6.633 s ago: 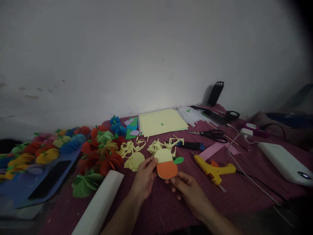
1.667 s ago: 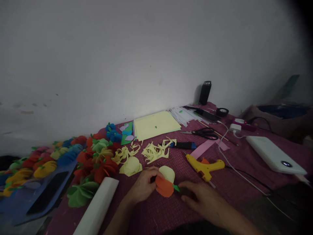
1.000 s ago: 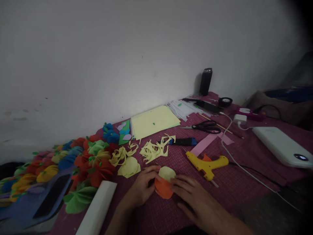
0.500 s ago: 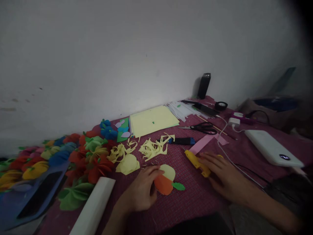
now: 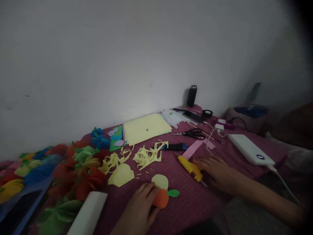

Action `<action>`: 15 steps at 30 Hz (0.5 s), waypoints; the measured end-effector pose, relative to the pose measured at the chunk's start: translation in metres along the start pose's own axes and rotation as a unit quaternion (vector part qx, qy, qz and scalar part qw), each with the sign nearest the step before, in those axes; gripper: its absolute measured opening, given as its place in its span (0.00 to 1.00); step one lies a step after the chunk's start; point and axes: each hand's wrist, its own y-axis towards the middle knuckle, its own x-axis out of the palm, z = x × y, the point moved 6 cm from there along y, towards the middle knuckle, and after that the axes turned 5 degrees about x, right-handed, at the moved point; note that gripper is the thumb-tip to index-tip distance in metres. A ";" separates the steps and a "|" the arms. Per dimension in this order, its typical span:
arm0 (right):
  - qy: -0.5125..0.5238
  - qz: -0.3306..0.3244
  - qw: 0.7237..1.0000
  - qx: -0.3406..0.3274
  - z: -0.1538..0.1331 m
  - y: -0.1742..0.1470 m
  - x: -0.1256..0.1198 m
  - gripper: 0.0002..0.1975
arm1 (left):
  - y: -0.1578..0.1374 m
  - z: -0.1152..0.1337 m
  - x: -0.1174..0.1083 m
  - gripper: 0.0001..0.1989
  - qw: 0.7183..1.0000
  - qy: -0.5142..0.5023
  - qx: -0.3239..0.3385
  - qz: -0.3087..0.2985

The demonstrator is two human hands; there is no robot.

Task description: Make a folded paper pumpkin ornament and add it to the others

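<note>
My left hand has its fingers and thumb closed on the left edge of an orange paper circle. A pale yellow paper circle lies against its far side, and a green paper leaf sticks out to its right. Just right of a yellow glue gun, my right hand has its fingers stretched out, the tips at the gun's side. The glue gun lies on the cloth with its nozzle pointing away to the left; no grip on it shows.
Colourful paper flowers crowd the left, by a white roll. Yellow offcuts, stacked yellow sheets, a cutter, scissors and a pink strip lie beyond. At right are a power bank and cables.
The view has shifted, so things sit lower and further left. My right hand has slid off the top of the glue gun to its right side. My left hand stays at the orange circle.
</note>
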 end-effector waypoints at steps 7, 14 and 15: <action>0.018 -0.016 1.000 0.017 0.008 0.012 0.006 0.31 | -0.013 -0.012 0.029 0.25 0.978 0.173 0.099 0.058; 0.139 -0.021 0.989 0.038 0.016 0.008 0.002 0.17 | -0.032 -0.004 0.044 0.23 0.979 0.171 0.068 0.093; 0.165 -0.018 0.986 0.035 0.017 0.006 0.000 0.17 | -0.035 -0.001 0.047 0.22 0.981 0.157 0.058 0.101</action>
